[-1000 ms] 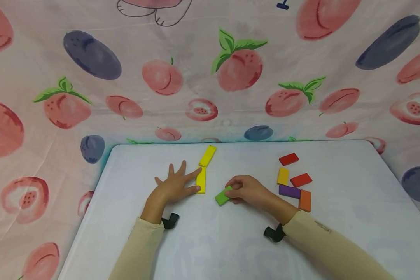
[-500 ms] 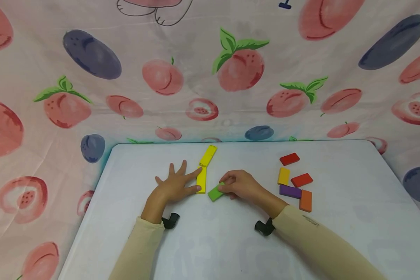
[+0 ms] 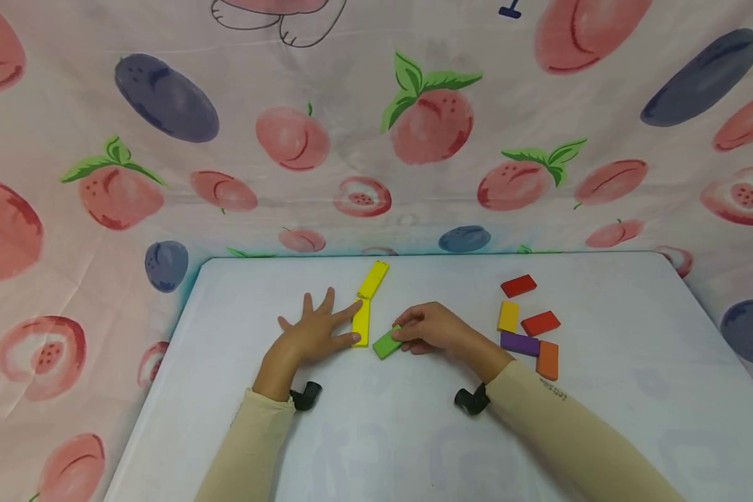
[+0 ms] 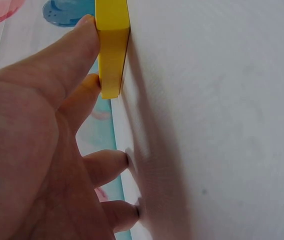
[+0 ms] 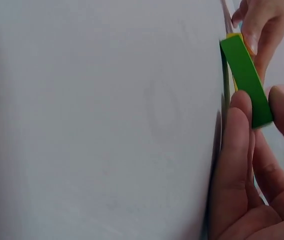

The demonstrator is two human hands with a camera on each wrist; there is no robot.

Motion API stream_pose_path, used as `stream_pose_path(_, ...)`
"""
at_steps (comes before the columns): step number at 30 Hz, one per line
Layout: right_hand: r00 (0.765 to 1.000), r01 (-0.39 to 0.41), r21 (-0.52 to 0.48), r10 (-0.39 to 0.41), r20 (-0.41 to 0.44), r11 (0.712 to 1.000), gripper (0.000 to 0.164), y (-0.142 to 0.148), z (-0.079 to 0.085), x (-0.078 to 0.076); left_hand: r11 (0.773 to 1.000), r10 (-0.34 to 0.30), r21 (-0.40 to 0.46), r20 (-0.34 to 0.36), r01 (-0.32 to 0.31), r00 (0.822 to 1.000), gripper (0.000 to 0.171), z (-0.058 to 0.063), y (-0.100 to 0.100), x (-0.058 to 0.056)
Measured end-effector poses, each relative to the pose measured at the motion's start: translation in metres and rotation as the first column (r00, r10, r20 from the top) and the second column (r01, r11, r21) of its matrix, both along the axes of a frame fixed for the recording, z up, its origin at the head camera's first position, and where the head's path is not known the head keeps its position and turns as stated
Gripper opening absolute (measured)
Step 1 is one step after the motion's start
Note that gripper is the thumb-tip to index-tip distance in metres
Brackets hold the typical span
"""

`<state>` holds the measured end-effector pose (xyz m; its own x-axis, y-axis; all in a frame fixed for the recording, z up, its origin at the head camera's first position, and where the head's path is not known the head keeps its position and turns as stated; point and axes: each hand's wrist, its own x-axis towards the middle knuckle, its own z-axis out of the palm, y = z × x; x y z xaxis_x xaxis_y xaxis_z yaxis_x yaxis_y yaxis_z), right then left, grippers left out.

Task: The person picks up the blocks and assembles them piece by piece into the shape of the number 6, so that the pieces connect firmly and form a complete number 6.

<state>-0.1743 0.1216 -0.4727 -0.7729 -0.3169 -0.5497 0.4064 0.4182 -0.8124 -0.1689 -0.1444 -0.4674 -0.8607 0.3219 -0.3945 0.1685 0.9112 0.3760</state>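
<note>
A flat green block [image 3: 385,346] is pinched at one end between the thumb and fingers of my right hand [image 3: 439,329]. It is turned at an angle, just right of a yellow block [image 3: 362,326], with a small gap between them. My left hand [image 3: 306,336] has its fingers spread; thumb and index fingertips touch the left side of that yellow block. Against its far end lies a second yellow block [image 3: 374,279], slanted to the right. In the left wrist view, the touched yellow block [image 4: 114,55] shows its long edge beside the thumb.
On the right of the white table [image 3: 376,432] lie two red blocks [image 3: 518,286], an orange-yellow block [image 3: 508,316], a purple block [image 3: 519,343] and an orange block [image 3: 547,360]. A fruit-patterned cloth [image 3: 226,125] rises behind the table's far edge.
Over the first half second my right hand slid left with the green block, closer to the yellow one. Since then it has barely shifted. My left hand stays in place.
</note>
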Motion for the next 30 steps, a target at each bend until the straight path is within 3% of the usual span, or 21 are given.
stream_pose_path(12, 0.998, 0.024, 0.023, -0.026, 0.065, 0.999, 0.032, 0.0041, -0.0067, -0.0074, 1.0, -0.001, 0.002, -0.001, 0.001, 1.0, 0.069, -0.0022, 0.0012, 0.0006)
stream_pose_path(30, 0.999, 0.028, 0.021, -0.029, 0.016, 0.999, 0.026, -0.0014, -0.0079, -0.0052, 1.0, 0.002, -0.002, -0.006, -0.002, 1.0, 0.068, -0.0028, -0.0003, 0.0009)
